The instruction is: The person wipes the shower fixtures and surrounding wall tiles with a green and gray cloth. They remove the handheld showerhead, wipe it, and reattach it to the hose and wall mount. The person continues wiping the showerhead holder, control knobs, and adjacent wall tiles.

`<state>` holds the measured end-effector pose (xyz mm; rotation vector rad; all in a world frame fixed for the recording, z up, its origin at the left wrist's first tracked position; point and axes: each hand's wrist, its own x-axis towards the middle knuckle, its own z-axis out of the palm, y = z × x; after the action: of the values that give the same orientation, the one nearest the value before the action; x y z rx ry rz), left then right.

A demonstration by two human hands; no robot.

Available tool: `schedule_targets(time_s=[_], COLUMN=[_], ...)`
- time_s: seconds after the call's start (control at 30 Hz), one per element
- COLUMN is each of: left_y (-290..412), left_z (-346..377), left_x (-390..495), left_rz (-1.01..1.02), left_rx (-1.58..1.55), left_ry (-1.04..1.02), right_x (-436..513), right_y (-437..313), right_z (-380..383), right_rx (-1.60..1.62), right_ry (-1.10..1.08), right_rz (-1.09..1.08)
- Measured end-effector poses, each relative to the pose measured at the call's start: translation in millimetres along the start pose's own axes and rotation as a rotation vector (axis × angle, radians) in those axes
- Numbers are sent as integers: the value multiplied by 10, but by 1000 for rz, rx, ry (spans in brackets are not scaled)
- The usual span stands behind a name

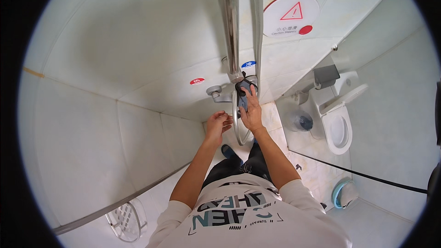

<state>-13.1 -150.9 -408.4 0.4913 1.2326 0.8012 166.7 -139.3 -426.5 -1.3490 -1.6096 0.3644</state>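
My right hand (251, 112) is on a grey cloth item with black cords (243, 100), its fingers lying over it. The cloth item hangs at the shower mixer, just below the lower end of the vertical chrome shower pipe (232, 34). My left hand (217, 124) is a little to the left and below, fingers curled apart, with nothing visible in it. The mixer's left wall fitting (214, 90) shows above my left hand. A looped shower hose (236, 127) hangs between my hands.
At right are a toilet with its lid raised (338, 132), a paper holder (325, 75) and a lined waste bin (299, 121). A blue basin holding cloth (337, 194) stands lower right. A metal rack (127, 222) is lower left. A round slip-warning sign (291, 14) is on the wall.
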Motion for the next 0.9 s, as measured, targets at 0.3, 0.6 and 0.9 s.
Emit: schedule_targets(time_s=[0.3,0.6,0.9], left_y=[20,-58,-88], left_z=[-116,-182,-315], left_x=[-7,-49,-85], left_rz=[-13,-34,-52], left_rx=[45,39,14], left_ry=[16,20,8], right_x=[69,289,771], right_y=[-43,340,380], right_z=[272,423,156], right_rx=[-54,13,475], right_ry=[231,411,350], right_rz=[160,970,1108])
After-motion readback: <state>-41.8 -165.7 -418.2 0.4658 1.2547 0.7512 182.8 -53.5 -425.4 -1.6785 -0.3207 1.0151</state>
